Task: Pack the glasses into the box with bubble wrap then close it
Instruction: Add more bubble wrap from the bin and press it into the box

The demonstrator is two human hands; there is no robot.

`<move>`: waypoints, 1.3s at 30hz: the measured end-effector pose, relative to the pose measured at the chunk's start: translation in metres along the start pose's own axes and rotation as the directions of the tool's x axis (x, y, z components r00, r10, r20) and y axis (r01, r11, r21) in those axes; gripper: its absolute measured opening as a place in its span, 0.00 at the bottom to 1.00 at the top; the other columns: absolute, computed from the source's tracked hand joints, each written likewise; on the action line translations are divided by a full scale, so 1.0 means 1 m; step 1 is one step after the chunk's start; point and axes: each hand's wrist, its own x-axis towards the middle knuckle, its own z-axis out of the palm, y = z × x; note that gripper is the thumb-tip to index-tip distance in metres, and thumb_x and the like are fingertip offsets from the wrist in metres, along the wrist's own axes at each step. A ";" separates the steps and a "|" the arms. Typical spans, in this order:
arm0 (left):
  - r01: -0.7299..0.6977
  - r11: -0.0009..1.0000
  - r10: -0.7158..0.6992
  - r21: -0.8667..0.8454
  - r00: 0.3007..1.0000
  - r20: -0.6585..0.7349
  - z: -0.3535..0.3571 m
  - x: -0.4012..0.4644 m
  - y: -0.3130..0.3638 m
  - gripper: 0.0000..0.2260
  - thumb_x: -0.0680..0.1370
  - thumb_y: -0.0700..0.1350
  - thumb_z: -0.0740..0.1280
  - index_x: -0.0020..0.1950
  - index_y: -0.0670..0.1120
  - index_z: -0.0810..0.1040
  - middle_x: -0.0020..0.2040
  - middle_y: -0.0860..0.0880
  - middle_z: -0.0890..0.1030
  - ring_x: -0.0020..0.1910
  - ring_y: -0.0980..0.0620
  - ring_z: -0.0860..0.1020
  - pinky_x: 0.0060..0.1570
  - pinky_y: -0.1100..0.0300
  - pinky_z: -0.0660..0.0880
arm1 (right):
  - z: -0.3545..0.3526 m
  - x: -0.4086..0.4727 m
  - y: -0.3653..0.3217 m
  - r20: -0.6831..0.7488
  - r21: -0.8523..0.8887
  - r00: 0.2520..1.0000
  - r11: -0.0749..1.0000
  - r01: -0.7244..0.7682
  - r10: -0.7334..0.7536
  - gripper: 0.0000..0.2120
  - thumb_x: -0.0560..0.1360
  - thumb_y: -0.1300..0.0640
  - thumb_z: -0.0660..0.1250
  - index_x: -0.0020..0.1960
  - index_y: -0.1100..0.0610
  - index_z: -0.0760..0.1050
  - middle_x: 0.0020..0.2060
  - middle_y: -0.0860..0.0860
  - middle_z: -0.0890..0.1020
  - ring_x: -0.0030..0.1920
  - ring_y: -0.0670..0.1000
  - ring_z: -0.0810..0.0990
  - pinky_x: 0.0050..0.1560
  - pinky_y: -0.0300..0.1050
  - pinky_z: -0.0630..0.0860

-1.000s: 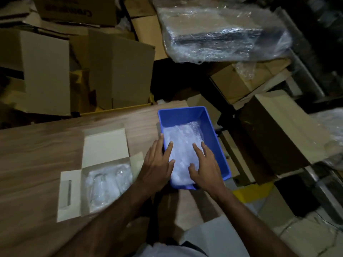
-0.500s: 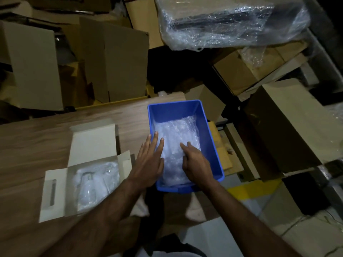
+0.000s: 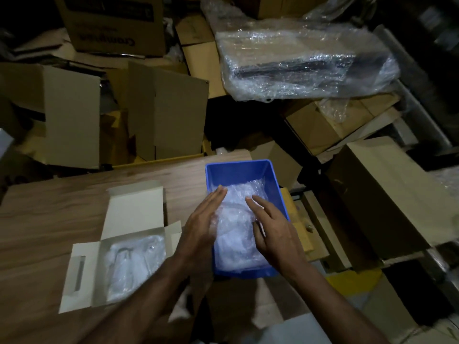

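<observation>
While hands (image 3: 201,224) flank it, bubble wrap (image 3: 236,234) ungripped

Dim storeroom or packing area, stacked cardboard cartons (image 3: 169,115), plastic-wrapped bundle (image 3: 298,63), wooden packing table (image 3: 49,214)

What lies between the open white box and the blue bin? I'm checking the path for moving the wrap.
In the head view, only the left hand and forearm cross that strip of wooden table between white box and blue bin.
</observation>
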 end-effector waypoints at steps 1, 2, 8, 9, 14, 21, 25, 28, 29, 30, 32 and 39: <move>-0.011 0.998 0.012 -0.060 1.000 0.005 -0.014 -0.003 0.007 0.25 0.82 0.47 0.64 0.79 0.53 0.64 0.79 0.57 0.64 0.78 0.58 0.63 0.77 0.51 0.63 | 0.002 0.000 -0.004 0.007 0.047 1.000 0.998 0.029 -0.029 0.25 0.78 0.60 0.67 0.74 0.51 0.71 0.74 0.52 0.72 0.66 0.51 0.77 0.56 0.46 0.81; -0.039 0.995 0.040 -0.089 0.999 0.003 -0.028 -0.007 0.014 0.27 0.81 0.51 0.66 0.80 0.52 0.64 0.79 0.56 0.65 0.77 0.57 0.65 0.76 0.54 0.65 | 0.005 0.001 -0.011 0.007 0.080 0.998 0.995 0.064 -0.065 0.24 0.77 0.62 0.69 0.73 0.52 0.73 0.74 0.52 0.72 0.64 0.52 0.78 0.54 0.47 0.81; -0.249 0.923 0.279 0.293 0.958 -0.062 -0.102 -0.038 0.015 0.32 0.77 0.34 0.71 0.79 0.45 0.66 0.80 0.45 0.64 0.78 0.48 0.65 0.74 0.54 0.67 | 0.014 0.021 -0.067 -0.061 0.067 0.961 0.959 0.274 -0.270 0.18 0.74 0.66 0.68 0.63 0.57 0.81 0.71 0.59 0.75 0.60 0.57 0.79 0.57 0.46 0.76; -0.266 0.909 0.300 0.321 0.952 -0.062 -0.110 -0.047 0.012 0.31 0.76 0.32 0.70 0.78 0.44 0.67 0.79 0.44 0.66 0.77 0.48 0.66 0.73 0.52 0.69 | 0.017 0.024 -0.078 -0.063 0.070 0.952 0.950 0.303 -0.299 0.18 0.74 0.66 0.67 0.63 0.58 0.81 0.70 0.59 0.76 0.63 0.58 0.78 0.61 0.48 0.75; -0.174 0.983 0.182 0.063 0.973 -0.143 -0.145 -0.084 0.007 0.23 0.79 0.38 0.66 0.75 0.42 0.71 0.71 0.48 0.77 0.70 0.49 0.76 0.67 0.47 0.75 | 0.016 0.037 -0.116 0.027 0.331 0.950 0.900 0.284 -0.310 0.15 0.75 0.64 0.67 0.59 0.54 0.83 0.57 0.48 0.86 0.56 0.49 0.83 0.56 0.46 0.79; 0.253 0.839 -0.429 -0.482 0.852 -0.299 -0.168 -0.098 0.013 0.10 0.84 0.43 0.63 0.61 0.47 0.81 0.56 0.49 0.85 0.50 0.51 0.85 0.44 0.54 0.83 | 0.039 0.059 -0.176 0.539 0.837 0.823 -0.002 -0.547 0.180 0.15 0.74 0.50 0.74 0.48 0.62 0.80 0.42 0.57 0.85 0.43 0.54 0.86 0.44 0.48 0.82; 0.503 0.475 -0.749 -0.722 0.661 -0.032 -0.177 -0.106 0.008 0.16 0.86 0.50 0.58 0.61 0.43 0.81 0.53 0.41 0.86 0.46 0.46 0.86 0.40 0.56 0.81 | 0.056 0.036 -0.191 0.774 0.603 0.629 -0.219 -0.767 -0.074 0.22 0.84 0.46 0.59 0.68 0.61 0.76 0.63 0.63 0.81 0.63 0.62 0.81 0.64 0.59 0.77; 0.566 0.319 -0.782 -0.760 0.611 0.127 -0.189 -0.115 0.000 0.18 0.86 0.50 0.57 0.61 0.40 0.81 0.54 0.39 0.86 0.51 0.44 0.86 0.51 0.52 0.81 | 0.081 0.026 -0.190 0.764 0.643 0.643 0.018 -0.766 0.053 0.18 0.78 0.53 0.70 0.63 0.63 0.78 0.61 0.66 0.81 0.60 0.65 0.81 0.64 0.59 0.76; 0.595 0.324 -0.775 -0.736 0.612 0.154 -0.193 -0.119 -0.005 0.18 0.86 0.50 0.58 0.63 0.40 0.80 0.56 0.39 0.85 0.55 0.43 0.85 0.58 0.49 0.79 | 0.088 0.025 -0.192 0.743 0.656 0.659 0.065 -0.752 0.118 0.17 0.77 0.54 0.72 0.61 0.63 0.79 0.59 0.68 0.82 0.56 0.64 0.83 0.60 0.58 0.77; 0.616 0.341 -0.770 -0.710 0.616 0.165 -0.198 -0.124 -0.012 0.17 0.85 0.49 0.59 0.64 0.40 0.80 0.58 0.40 0.85 0.59 0.42 0.83 0.63 0.45 0.77 | 0.091 0.025 -0.195 0.716 0.665 0.674 0.115 -0.738 0.181 0.15 0.77 0.55 0.73 0.60 0.62 0.79 0.58 0.67 0.82 0.52 0.61 0.84 0.55 0.55 0.79; 0.630 0.414 -0.775 -0.657 0.622 0.108 -0.206 -0.133 -0.026 0.14 0.83 0.46 0.64 0.62 0.39 0.82 0.59 0.38 0.84 0.62 0.38 0.81 0.67 0.41 0.74 | 0.093 0.025 -0.197 0.651 0.686 0.703 0.176 -0.707 0.286 0.16 0.77 0.58 0.73 0.63 0.58 0.76 0.52 0.60 0.86 0.45 0.52 0.86 0.43 0.45 0.81; 0.536 0.500 -0.767 -0.680 0.639 -0.061 -0.212 -0.147 -0.043 0.21 0.78 0.37 0.71 0.69 0.47 0.71 0.53 0.39 0.86 0.43 0.54 0.85 0.41 0.65 0.81 | 0.090 0.022 -0.189 0.472 0.750 0.866 0.440 -0.494 0.167 0.32 0.79 0.64 0.68 0.77 0.41 0.64 0.63 0.50 0.78 0.57 0.49 0.83 0.51 0.48 0.84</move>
